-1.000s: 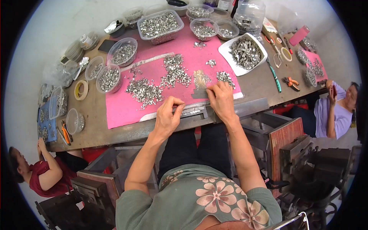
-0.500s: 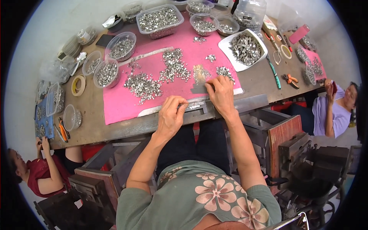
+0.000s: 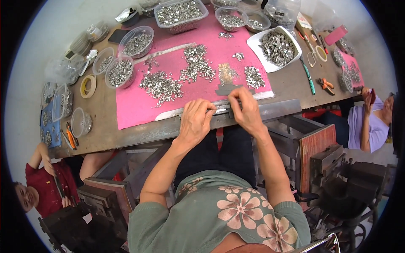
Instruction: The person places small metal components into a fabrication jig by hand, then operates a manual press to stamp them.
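OK, picture a clock centred on the slim grey metal fixture at the near edge of the worktop, with a shiny silver sliver showing along it. Left hand is at 9 o'clock, fingers curled, thumb and forefinger nearly together. Right hand is at 3, also curled, just a small gap at the fingertips. Can't tell if either one's actually pinching anything, tbh. Loose silver bits sit on the pink mat: wide pile at 10, taller pile at 11, smaller pile between 1 and 2. Farther out that way there's a loaded white tray.
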{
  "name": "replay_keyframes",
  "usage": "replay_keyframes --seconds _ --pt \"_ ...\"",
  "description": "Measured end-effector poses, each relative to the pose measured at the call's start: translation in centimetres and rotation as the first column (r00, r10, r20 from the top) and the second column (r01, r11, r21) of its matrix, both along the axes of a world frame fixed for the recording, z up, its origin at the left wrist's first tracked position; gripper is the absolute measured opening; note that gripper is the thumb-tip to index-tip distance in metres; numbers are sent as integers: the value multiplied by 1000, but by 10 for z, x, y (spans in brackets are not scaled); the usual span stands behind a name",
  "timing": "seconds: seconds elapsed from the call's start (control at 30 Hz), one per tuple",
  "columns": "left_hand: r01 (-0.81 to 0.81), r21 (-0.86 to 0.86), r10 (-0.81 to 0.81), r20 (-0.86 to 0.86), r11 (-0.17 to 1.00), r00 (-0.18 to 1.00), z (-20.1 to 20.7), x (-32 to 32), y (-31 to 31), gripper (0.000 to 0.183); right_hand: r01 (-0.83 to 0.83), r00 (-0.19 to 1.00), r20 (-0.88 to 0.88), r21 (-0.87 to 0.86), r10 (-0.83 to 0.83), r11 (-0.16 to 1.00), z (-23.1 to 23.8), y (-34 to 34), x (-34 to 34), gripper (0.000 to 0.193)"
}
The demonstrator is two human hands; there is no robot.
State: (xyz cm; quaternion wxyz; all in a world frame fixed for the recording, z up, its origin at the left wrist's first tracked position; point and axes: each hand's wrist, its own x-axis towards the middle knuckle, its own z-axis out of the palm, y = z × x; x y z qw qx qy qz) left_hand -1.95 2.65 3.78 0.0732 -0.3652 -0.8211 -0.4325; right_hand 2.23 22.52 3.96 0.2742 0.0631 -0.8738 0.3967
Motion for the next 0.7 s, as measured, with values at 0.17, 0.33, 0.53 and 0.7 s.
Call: replay_keyframes --seconds 0.17,0.33,0.53,0.7 --pt "-36 -29 34 -51 999 998 -1 1 4 7 -91 995 -43 -43 89 995 -9 -19 16 13" --pt "-21 1 21 -66 1000 998 -3 -1 4 8 -100 995 -33 -36 99 994 -9 -18 15 13" --pt "-12 14 13 -79 1000 997 -4 -1 4 9 -102 992 -62 70 106 992 -7 -18 12 16" --pt "-9 -5 8 -111 1000 994 -5 -1 5 11 -107 990 -68 170 120 980 -4 -18 12 17"
